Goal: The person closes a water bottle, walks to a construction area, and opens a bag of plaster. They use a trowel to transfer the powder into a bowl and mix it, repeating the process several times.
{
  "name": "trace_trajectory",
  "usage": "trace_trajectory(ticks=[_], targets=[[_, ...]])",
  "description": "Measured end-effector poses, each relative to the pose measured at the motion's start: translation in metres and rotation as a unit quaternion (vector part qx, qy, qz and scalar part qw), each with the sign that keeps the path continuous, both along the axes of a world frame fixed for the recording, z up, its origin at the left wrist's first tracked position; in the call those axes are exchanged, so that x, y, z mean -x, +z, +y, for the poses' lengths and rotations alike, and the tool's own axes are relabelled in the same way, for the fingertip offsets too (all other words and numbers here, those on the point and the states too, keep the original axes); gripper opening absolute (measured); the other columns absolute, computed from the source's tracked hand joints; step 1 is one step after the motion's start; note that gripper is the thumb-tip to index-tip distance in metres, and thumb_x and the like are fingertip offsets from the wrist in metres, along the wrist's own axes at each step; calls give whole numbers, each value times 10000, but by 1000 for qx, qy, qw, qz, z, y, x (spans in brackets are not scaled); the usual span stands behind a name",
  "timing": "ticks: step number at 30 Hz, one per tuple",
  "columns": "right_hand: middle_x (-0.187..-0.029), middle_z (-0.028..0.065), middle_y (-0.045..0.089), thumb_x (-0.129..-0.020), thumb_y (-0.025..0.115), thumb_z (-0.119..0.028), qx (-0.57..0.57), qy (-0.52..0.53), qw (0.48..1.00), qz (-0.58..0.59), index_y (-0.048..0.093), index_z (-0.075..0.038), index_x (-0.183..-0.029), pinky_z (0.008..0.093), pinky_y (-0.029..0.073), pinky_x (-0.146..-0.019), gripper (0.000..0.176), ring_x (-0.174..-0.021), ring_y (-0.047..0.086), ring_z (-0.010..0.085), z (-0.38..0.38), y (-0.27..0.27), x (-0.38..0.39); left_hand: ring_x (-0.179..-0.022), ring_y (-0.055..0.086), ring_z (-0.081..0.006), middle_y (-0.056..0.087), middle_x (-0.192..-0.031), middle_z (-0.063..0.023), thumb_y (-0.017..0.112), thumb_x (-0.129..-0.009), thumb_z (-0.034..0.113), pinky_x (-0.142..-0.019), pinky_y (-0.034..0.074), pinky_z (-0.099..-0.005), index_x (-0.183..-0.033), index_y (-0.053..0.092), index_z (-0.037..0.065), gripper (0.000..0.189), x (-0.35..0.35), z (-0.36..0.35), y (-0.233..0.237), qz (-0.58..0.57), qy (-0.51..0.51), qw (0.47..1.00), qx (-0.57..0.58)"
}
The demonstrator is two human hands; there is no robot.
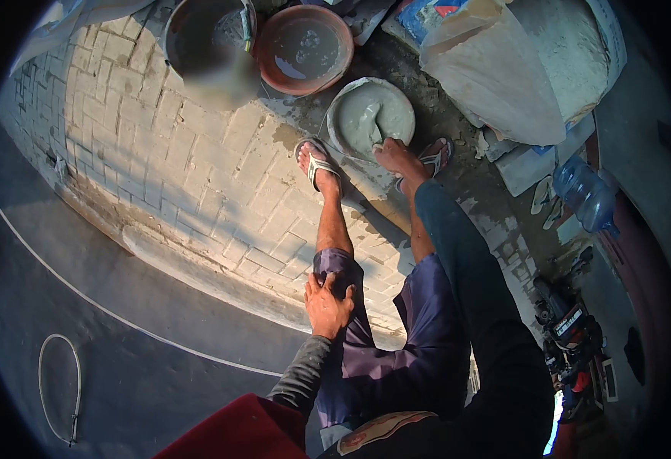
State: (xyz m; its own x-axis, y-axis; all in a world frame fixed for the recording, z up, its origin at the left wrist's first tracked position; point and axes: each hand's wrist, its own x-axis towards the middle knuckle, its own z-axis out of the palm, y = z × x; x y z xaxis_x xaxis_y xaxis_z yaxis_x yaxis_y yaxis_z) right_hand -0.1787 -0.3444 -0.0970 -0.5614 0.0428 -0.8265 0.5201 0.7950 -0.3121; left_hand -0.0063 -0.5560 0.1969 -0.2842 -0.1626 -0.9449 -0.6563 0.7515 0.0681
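Note:
My right hand (398, 157) is closed round the handle of a trowel (377, 138) at the near rim of a round bucket (334, 138). Wet grey cement mix (354, 115) fills much of the bucket and covers part of the trowel's blade, so its full shape is hidden. The bucket stands on the ground just past my sandalled feet. My left hand (328, 307) lies on my left knee with its fingers spread, holding nothing.
Left of the bucket stand a reddish-brown basin (265, 69) of cloudy water and a dark bucket (169, 46). A big open sack (496, 69) of pale powder and a clear plastic water bottle (586, 195) are at right. Paving blocks (198, 168) meet a kerb (167, 264).

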Motion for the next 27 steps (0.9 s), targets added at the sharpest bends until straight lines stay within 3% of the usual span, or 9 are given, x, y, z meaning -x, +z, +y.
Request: trace_trajectory(ticks=[1,6,9,12,13,16,21,24,27], targets=[[-755,185,638,-950,539,-424,-5,28,999,-44,619,-6,-896,448,479,-588,428,-648,637,302,-14,49,31,-1260,419,-455,411,-1372,-286,689,-797,430,-1092,333,-480,-1285,585,100,598,0,-2,-1,2,-3,1000,3],[-973,235,622,-938,547,-388,-43,10,999,-15,607,-9,-1013,462,484,-772,392,-859,617,373,-7,-2,0,-1248,426,-454,416,-1361,-279,690,-796,431,-1084,341,-479,-1289,582,102,603,-1,1,1,14,-5,1000,1],[-1136,272,610,-929,552,-362,-42,103,994,-3,598,-10,-1100,472,488,-910,394,-1018,602,426,-19,56,28,-1279,409,-462,403,-1397,-286,688,-800,439,-1103,325,-479,-1288,581,103,602,-9,2,-2,30,-17,999,23],[-1126,272,612,-934,535,-430,3,-20,998,-64,565,3,-1084,482,435,-976,460,-1137,542,478,-2,26,23,-1323,377,-474,375,-1442,-300,684,-806,449,-1131,295,-480,-1295,579,106,607,-3,3,0,-1,3,1000,19],[-1279,297,523,-943,534,-379,-80,26,996,-14,533,-1,-1193,448,440,-1016,453,-1224,506,415,-9,-38,-20,-1323,377,-474,375,-1442,-300,684,-806,449,-1131,295,-480,-1295,579,106,607,1,4,2,-1,4,1000,16],[-1145,254,612,-936,544,-433,-12,113,993,-29,539,-61,-1199,469,432,-976,456,-1164,528,473,-15,29,9,-1351,352,-474,350,-1470,-303,681,-812,446,-1145,276,-480,-1292,584,107,595,6,0,2,-31,19,999,-5],[-1170,201,623,-942,540,-453,2,-14,996,-86,604,-54,-1101,490,469,-924,434,-1161,534,447,7,16,18,-1288,407,-439,401,-1399,-279,690,-798,427,-1098,329,-479,-1261,604,97,575,0,1,0,7,7,1000,9],[-1043,160,640,-899,604,-403,-44,228,971,64,646,-79,-986,493,492,-853,338,-980,615,389,-9,1,-11,-1297,399,-438,397,-1404,-286,689,-800,427,-1103,324,-477,-1263,603,95,576,-1,2,-1,1,4,1000,2],[-1049,196,630,-850,629,-290,-14,291,952,88,619,-77,-1053,515,498,-880,295,-987,638,379,6,60,15,-1289,404,-439,409,-1385,-288,686,-804,423,-1101,322,-478,-1259,604,89,570,-4,0,-2,14,5,1000,10]])
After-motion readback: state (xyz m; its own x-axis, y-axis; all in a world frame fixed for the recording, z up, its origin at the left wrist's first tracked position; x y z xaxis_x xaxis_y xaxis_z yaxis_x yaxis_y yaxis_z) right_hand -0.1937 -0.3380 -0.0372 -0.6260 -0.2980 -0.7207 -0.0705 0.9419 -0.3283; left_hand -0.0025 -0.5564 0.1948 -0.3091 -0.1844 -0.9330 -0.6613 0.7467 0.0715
